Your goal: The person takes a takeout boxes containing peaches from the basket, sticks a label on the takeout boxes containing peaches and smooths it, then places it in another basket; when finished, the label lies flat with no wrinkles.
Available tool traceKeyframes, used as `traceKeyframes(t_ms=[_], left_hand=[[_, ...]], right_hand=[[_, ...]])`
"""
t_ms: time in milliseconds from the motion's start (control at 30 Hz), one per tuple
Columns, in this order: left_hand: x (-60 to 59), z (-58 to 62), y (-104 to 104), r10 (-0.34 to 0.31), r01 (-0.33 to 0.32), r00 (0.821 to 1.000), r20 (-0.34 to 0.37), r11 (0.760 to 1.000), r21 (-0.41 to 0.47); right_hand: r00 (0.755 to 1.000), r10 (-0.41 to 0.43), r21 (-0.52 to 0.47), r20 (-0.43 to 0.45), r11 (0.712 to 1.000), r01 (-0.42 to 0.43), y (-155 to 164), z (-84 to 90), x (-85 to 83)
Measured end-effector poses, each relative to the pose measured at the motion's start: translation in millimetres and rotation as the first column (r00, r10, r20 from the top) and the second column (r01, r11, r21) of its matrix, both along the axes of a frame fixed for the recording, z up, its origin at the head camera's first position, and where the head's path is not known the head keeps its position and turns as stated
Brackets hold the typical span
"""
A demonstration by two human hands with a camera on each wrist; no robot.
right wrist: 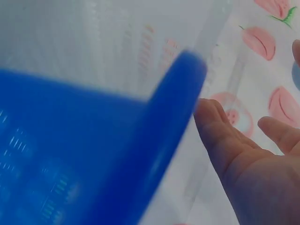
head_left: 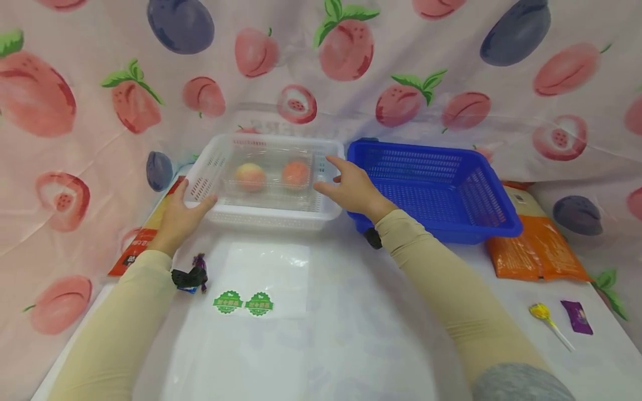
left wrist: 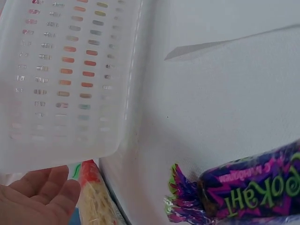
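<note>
Head view: the white basket (head_left: 268, 216) lies between left hand (head_left: 179, 221) and right hand (head_left: 355, 188); both hands' fingers (head_left: 337, 163) spread.

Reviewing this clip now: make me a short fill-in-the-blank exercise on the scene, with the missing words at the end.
1. In the head view, the person's ____ hand is at the end of the white basket nearer the blue basket.
2. Inside the white basket, ____ round fruits show through clear plastic.
3. The pair of stickers is mainly ____ in colour.
4. The lollipop has a ____ head.

Missing words: right; two; green; yellow.
</note>
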State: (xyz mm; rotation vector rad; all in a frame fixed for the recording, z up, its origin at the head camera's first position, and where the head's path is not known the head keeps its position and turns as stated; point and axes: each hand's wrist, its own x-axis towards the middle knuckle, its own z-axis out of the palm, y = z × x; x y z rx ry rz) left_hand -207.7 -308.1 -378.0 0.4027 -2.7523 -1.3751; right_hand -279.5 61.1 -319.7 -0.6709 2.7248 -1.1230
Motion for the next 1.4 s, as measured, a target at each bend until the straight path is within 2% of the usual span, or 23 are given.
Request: traceKeyframes(t_ms=[267, 533, 800, 967, 1267, 1400], left_hand=[[0.5, -2.2, 3.7, 0.003, -0.003, 1.0, 0.006, 1.0, 0.015], [1.4, -3.9, 5.5, 0.01, -0.01, 1.0, 0.029, 1.0, 0.025], [1.0, -4.7, 2.4, 0.017, -0.017, 0.999, 0.03, 1.0, 0.021], [0.6, -4.9, 1.9, 0.01, -0.01, 1.0, 0.014, 1.0, 0.023], [0.2, -3.4, -1.3, 0.014, -0.014, 1.0, 0.006, 1.0, 0.015], [0.5, -2.7, -2.1, 0.02, -0.02, 1.0, 0.011, 1.0, 0.019]], right_hand=[[0.999, 0.021, -0.015, 0.031, 1.0, -0.021, -27.1, -7.3, -11.5], [0.998, 0.017, -0.045, 0.054, 0.999, -0.014, -44.8, -21.7, -25.6], [1.0, -0.013, 0.035, 0.028, 0.999, 0.012, -57.3, -27.2, -39.1], [0.995, -0.058, 0.046, 0.087, 0.997, 0.054, -61.8, -25.4, -42.2], [0.986, -0.109, 0.091, 0.125, 0.991, 0.098, -68.2, -23.5, -49.6], [0.969, -0.14, 0.058, 0.205, 0.99, 0.131, -71.3, -23.8, -52.8]])
